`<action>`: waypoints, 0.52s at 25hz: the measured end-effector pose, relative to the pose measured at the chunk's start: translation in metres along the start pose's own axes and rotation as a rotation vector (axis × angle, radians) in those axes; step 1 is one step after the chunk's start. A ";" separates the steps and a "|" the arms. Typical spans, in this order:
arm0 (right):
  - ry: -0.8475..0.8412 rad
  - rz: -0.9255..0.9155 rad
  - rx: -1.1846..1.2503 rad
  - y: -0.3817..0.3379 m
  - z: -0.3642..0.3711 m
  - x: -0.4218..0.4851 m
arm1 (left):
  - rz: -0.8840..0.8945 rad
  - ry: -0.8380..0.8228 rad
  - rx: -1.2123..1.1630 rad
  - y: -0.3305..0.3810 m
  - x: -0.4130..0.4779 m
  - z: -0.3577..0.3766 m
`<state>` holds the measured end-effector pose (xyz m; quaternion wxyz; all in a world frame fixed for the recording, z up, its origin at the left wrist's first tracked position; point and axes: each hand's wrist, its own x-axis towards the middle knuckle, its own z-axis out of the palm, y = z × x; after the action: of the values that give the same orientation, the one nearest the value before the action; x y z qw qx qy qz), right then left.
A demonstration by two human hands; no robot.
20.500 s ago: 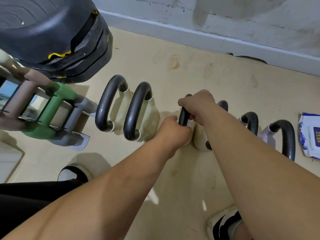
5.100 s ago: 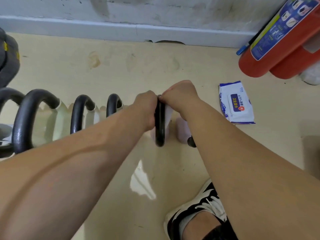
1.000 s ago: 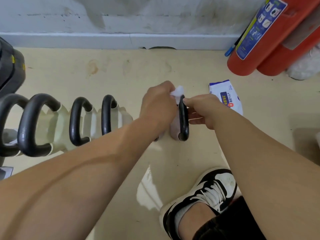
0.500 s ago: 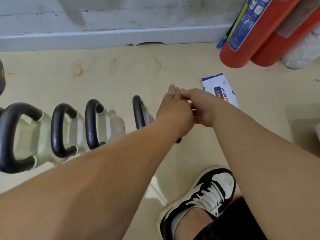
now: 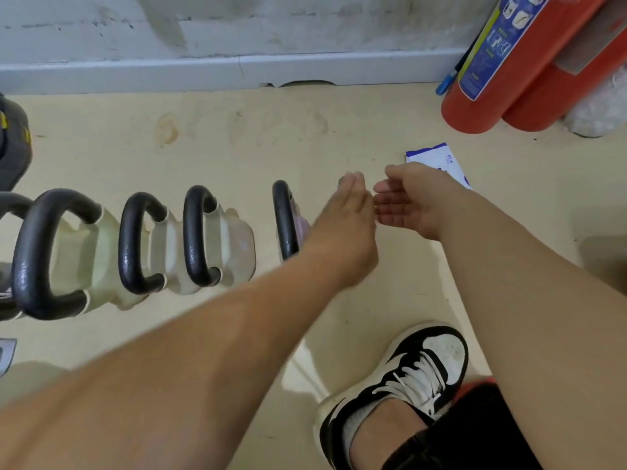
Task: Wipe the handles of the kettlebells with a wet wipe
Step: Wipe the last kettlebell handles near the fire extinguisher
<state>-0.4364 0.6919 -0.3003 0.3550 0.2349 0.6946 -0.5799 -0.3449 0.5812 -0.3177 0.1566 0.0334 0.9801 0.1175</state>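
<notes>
Several kettlebells with black handles stand in a row on the beige floor: a large pale one (image 5: 44,252) at the left, then two smaller pale ones (image 5: 139,242) (image 5: 200,235), then a pinkish one (image 5: 285,218). My left hand (image 5: 346,225) reaches just right of the pinkish kettlebell, its back towards me and its fingers straight and together. It hides whatever lies under it. My right hand (image 5: 410,201) is beside it, palm showing, fingers apart and empty. No wipe shows in either hand.
A blue and white wet-wipe pack (image 5: 437,161) lies on the floor behind my right hand. Two red fire extinguishers (image 5: 502,62) lean at the wall's far right. My black and white shoe (image 5: 407,378) is at the bottom right. A dark weight (image 5: 13,147) sits at the left edge.
A second ago both hands were on the rightmost handle, a white wipe sticking out above my left hand. My right hand has come off and opened; the wipe and that handle are out of sight.
</notes>
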 end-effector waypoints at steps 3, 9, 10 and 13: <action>-0.107 0.003 0.085 -0.004 0.010 -0.008 | -0.078 -0.033 -0.451 -0.008 0.019 -0.027; -0.132 0.012 -0.282 0.000 0.045 -0.008 | -0.161 0.232 -0.708 -0.011 -0.052 -0.020; -0.116 0.009 -0.348 0.002 0.055 -0.008 | -0.136 0.257 -0.717 -0.015 -0.056 -0.017; -0.067 -0.036 -0.394 0.000 0.073 -0.002 | -0.108 0.313 -0.688 -0.020 -0.059 -0.011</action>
<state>-0.4192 0.6215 -0.3041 0.4066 0.1290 0.7865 -0.4467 -0.2934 0.5532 -0.2951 0.0129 -0.0913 0.8957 0.4350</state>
